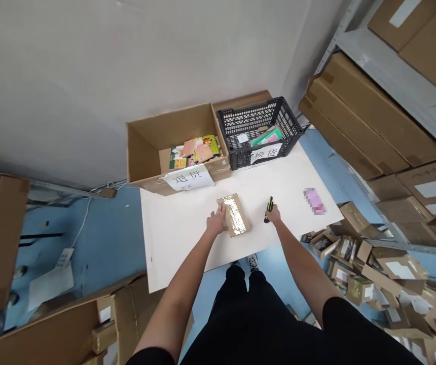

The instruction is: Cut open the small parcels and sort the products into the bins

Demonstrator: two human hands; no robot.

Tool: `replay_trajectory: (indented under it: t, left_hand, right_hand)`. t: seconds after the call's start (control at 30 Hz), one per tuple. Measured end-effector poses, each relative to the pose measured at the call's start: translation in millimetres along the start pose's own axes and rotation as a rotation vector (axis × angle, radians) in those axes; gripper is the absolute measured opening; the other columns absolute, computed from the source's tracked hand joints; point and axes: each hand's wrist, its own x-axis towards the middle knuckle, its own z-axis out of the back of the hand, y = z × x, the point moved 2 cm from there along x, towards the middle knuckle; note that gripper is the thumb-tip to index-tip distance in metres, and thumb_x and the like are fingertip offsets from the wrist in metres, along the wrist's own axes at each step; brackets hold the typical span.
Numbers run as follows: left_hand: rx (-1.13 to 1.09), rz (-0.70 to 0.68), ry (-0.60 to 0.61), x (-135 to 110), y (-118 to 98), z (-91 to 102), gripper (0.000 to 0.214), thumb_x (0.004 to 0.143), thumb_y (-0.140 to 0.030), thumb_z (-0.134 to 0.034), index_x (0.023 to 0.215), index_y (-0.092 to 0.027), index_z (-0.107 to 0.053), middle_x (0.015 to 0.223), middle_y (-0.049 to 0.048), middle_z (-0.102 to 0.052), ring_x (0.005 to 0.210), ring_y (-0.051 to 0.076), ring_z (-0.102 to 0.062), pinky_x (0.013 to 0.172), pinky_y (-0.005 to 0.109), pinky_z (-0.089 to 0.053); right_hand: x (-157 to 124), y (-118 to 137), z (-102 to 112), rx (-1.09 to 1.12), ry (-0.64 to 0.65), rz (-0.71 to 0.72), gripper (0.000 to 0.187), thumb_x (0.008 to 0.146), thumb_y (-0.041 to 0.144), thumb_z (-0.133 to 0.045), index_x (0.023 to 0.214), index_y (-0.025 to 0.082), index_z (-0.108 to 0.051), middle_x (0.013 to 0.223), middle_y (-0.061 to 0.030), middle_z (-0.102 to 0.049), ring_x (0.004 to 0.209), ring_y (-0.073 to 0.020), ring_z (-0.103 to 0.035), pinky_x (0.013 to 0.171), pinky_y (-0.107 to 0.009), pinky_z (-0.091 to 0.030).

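Observation:
A small brown cardboard parcel [236,215] wrapped in shiny tape lies flat on the white table [180,238]. My left hand [217,221] rests on its left edge, fingers pressed against it. My right hand [273,215] is closed round a black and yellow utility knife [268,208], a short way to the right of the parcel, at table level.
An open cardboard box [145,152] with coloured packets and a black plastic crate [290,134], both with paper labels, stand at the table's far edge. A blurred pink item [314,201] lies to the right. Opened boxes [377,263] are heaped on the floor at right; shelves [393,76] hold cartons.

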Motion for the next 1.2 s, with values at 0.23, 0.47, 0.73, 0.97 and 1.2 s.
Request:
replay_trajectory:
  t: [0.23,0.47,0.73,0.97,1.2]
  left_hand:
    - [-0.07,-0.041,-0.044,-7.2,-4.4,3.2,0.135,0.073,-0.053,-0.087,0.169,-0.047,0.007,0.18,-0.0067,0.011,0.142,0.04,-0.045,0.104,0.05,-0.054]
    - [-0.112,-0.048,-0.072,-6.7,-5.0,2.0,0.138,0.07,-0.05,-0.09,0.168,-0.049,0.007,0.181,-0.0066,0.007,0.142,0.039,-0.045,0.105,0.049,-0.053]
    - [-0.121,-0.07,-0.107,-2.0,-2.3,-1.5,0.137,0.066,-0.054,-0.089,0.17,-0.046,0.001,0.181,-0.0066,0.004,0.14,0.041,-0.046,0.104,0.051,-0.053]
    - [-0.14,-0.068,-0.119,-1.8,-1.2,-3.4,0.132,0.066,-0.057,-0.086,0.17,-0.047,-0.005,0.181,-0.0081,0.006,0.141,0.042,-0.044,0.103,0.051,-0.054]
    - [-0.074,-0.034,-0.134,-9.2,-1.3,3.0,0.122,0.071,-0.062,-0.085,0.169,-0.047,-0.014,0.182,-0.0019,0.0,0.139,0.04,-0.047,0.104,0.049,-0.053]
  right_hand:
    - [-81.9,121.9,-23.9,0.018,0.131,0.508,0.074,0.102,0.028,-0.046,0.17,0.025,-0.017,0.129,-0.0105,-0.074,0.101,-0.0255,-0.075,0.091,-0.036,-0.058]
    - [-126.1,167.8,-53.4,-0.443,0.247,0.394,0.081,0.1,0.023,-0.053,0.172,0.027,-0.015,0.14,-0.0141,-0.069,0.116,-0.0281,-0.071,0.094,-0.035,-0.052]
    - [-128.5,166.2,-46.9,-0.567,0.341,0.364,0.106,0.084,0.032,-0.082,0.17,0.026,-0.02,0.132,-0.0166,-0.072,0.12,-0.0336,-0.071,0.089,-0.037,-0.054]
    - [-162.8,135.0,-35.3,-0.505,0.468,0.283,0.082,0.081,0.029,-0.078,0.156,0.02,-0.045,0.113,-0.0195,-0.076,0.08,-0.0298,-0.077,0.06,-0.033,-0.057]
    - [-178.7,97.2,5.7,-0.42,0.621,0.285,0.071,0.08,0.017,-0.071,0.149,0.024,-0.054,0.112,-0.0182,-0.075,0.063,-0.0248,-0.072,0.053,-0.032,-0.054]
